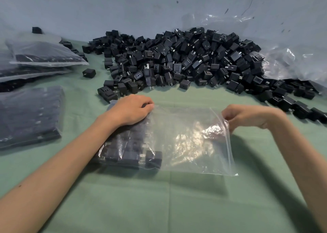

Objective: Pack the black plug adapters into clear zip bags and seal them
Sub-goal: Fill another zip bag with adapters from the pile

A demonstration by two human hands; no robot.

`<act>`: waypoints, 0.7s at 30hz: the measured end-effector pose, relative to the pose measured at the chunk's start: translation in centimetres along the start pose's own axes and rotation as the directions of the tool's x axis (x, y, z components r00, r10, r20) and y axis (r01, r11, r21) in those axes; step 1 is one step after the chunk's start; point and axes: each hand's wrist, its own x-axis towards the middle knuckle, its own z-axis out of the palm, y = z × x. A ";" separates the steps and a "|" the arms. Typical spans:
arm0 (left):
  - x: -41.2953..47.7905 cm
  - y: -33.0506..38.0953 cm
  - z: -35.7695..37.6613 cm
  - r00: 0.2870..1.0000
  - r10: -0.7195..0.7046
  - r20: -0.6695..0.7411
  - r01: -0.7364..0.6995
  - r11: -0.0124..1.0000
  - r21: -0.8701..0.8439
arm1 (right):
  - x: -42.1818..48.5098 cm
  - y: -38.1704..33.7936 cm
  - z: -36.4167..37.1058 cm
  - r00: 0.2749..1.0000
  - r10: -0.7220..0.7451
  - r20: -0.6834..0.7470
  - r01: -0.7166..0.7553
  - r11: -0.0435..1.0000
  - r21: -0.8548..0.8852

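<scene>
A clear zip bag (187, 140) lies flat on the green cloth in front of me. Its left part holds several black plug adapters (131, 153) packed side by side; its right part is empty and wrinkled. My left hand (131, 110) rests on top of the filled left end with the fingers curled at the bag's far edge. My right hand (247, 116) pinches the bag's zip edge at the far right corner. A large heap of loose black adapters (177, 61) lies beyond the bag.
Filled, flat clear bags are stacked at the left (44, 56), with another one nearer (30, 116). One loose adapter (89, 72) lies apart from the heap. Crumpled clear plastic sheeting (292, 61) rises at the back right. Green cloth (159, 206) covers the table.
</scene>
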 end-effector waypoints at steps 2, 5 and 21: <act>0.0 0.0 0.0 1.000 0.003 0.000 -0.003 1.000 -0.001 | 0.2 0.7 -2.4 0.976 0.125 -0.181 -0.136 0.989 -0.053; 0.0 -0.1 0.1 1.000 0.006 -0.005 -0.006 1.000 -0.006 | 3.8 0.7 -5.0 0.808 0.097 -0.581 -0.159 0.986 -0.056; 0.0 -0.1 0.1 1.000 0.016 -0.018 -0.017 1.000 -0.016 | 15.0 -0.6 -4.1 0.818 0.001 -0.575 -0.321 0.830 -0.456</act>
